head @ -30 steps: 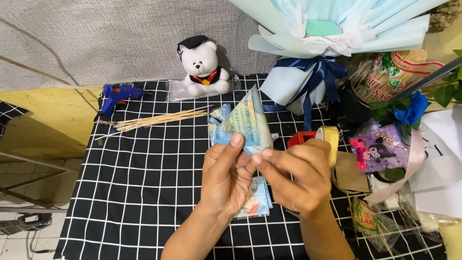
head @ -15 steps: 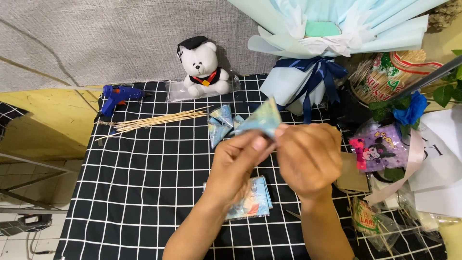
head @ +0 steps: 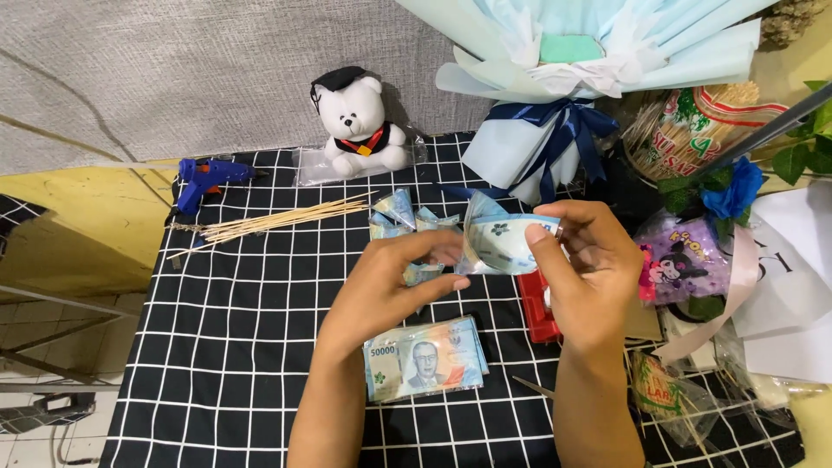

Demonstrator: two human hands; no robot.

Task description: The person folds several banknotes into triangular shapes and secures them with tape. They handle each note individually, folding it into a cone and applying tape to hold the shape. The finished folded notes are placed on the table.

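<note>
Mid-fold: pale blue-green paper banknote (head: 503, 244) pinched between left hand (head: 394, 290) and right hand (head: 585, 260), seemingly half-rolled into cone; next, judged, tightening roll over black-and-white checked desk (head: 234, 347).

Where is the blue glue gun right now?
In the head view, the blue glue gun lies at the table's far left edge, just behind the wooden skewers.

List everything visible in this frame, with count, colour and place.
curled banknote: one, pale blue, held between both hands
banknote stack: one, blue-green, on cloth below hands
folded notes: several, blue, behind hands
skewers: a bundle, tan, left centre
glue gun: one, blue, far left
teddy bear: one, white, back centre
bouquet wrap: one, pale blue, navy ribbon, back right
checked cloth: one, black-white, covering table
left hand: pinching note
right hand: pinching note
</note>
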